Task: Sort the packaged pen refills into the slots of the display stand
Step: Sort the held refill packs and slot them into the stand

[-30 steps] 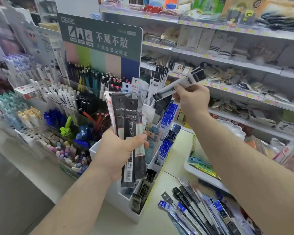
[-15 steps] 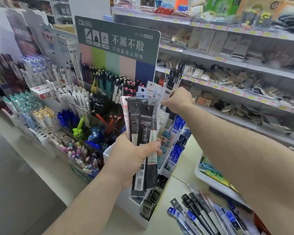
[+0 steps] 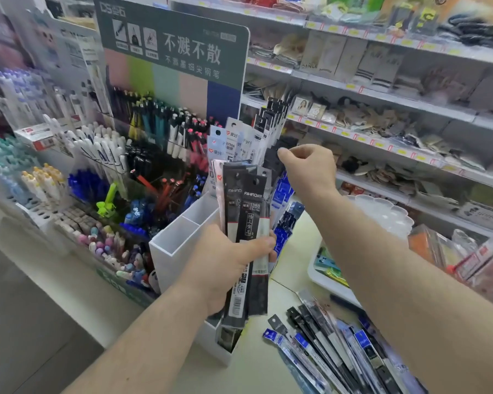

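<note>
Left hand (image 3: 225,265) gripped a bundle of black packaged pen refills (image 3: 246,223), thumb curled across the front, fingers behind — packs upright, tilted slightly, held right in front of the white display stand (image 3: 182,243). Right hand (image 3: 308,169) hovered above the stand's rear slots, fingers loosely curled, thumb and forefinger tips close together; nothing visible in that grip, though a thin pack edge there could not be ruled out. Just left of the right hand, white refill packs (image 3: 234,140) and black-topped refill packs (image 3: 271,120) stood upright in the back slots. Blue-labelled refill packs (image 3: 283,194) sat in slots on the stand's right side, partly hidden behind the held bundle. Two front-left compartments of the stand showed bare white walls. Dark packs (image 3: 228,336) filled the lowest front slot, below the left hand. A loose pile of refill packs (image 3: 333,345) — black, blue and clear — lay on the pale worktop (image 3: 285,268) to the right of the stand, under the right forearm. A green sign board (image 3: 171,44) stood behind the pen racks (image 3: 154,129). A white tray (image 3: 325,277) sat on the worktop beyond the pile, near the store shelves (image 3: 396,89).
</note>
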Available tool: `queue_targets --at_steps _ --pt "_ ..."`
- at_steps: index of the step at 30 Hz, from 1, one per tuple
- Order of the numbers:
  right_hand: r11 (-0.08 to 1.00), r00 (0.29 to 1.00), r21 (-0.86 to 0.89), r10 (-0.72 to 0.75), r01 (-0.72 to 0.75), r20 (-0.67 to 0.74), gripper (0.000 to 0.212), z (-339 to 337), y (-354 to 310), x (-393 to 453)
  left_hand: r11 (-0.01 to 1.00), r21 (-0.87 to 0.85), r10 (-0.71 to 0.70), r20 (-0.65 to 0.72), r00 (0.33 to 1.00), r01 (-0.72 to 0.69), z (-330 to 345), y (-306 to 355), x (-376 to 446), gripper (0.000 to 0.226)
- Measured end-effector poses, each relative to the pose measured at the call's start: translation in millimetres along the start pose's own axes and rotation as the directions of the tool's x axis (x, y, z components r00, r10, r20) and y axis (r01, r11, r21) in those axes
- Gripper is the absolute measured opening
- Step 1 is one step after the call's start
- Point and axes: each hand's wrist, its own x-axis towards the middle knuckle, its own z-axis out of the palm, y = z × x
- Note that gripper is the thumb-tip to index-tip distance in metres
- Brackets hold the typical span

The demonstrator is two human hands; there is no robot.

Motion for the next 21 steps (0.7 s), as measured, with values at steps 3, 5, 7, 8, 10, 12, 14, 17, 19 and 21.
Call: queue_targets --at_steps 3,5,7,8,10,12,14,17,19,21 --pt "0.956 0.987 0.254 0.13 -0.15 0.094 0.03 -28 15 -52 0.999 0.015 -0.031 0.026 0.999 0.03 7 -10 1 0.015" --pt "0.921 0.955 0.303 0.175 -0.245 0.24 0.025 -43 28 -86 0.998 0.035 -0.057 0.056 0.997 0.055 11 -17 1 0.019" --pt "0.927 0.925 0.27 0.159 -0.26 0.345 0.019 -51 38 -114 0.995 0.067 -0.075 0.104 0.992 0.069 16 -24 1 0.023" --pt "0.936 0.915 0.246 0.15 -0.254 0.375 0.022 -53 43 -123 0.993 0.092 -0.085 0.126 0.988 0.074 19 -27 1 0.026" --pt "0.936 0.908 0.244 0.144 -0.254 0.394 0.021 -54 51 -132 0.987 0.133 -0.115 0.168 0.979 0.093 25 -34 -1 0.033" --pt "0.927 0.916 0.276 0.141 -0.255 0.375 0.009 -60 56 -135 0.985 0.1 -0.164 0.238 0.957 0.144 28 -39 -2 0.034" --pt "0.921 0.93 0.305 0.133 -0.244 0.343 0.008 -66 63 -136 0.973 0.019 -0.225 0.322 0.92 0.231 29 -41 -3 0.027" --pt "0.896 0.94 0.347 0.178 -0.277 0.292 0.003 -72 72 -140 0.938 -0.059 -0.285 0.431 0.856 0.342 28 -44 -5 0.032" --pt "0.882 0.944 0.366 0.213 -0.297 0.252 0.004 -74 78 -143 0.935 -0.056 -0.291 0.439 0.85 0.35 28 -48 -5 0.043" --pt "0.874 0.945 0.376 0.237 -0.309 0.225 0.009 -75 83 -145 0.943 -0.008 -0.302 0.397 0.867 0.332 30 -53 -5 0.044"
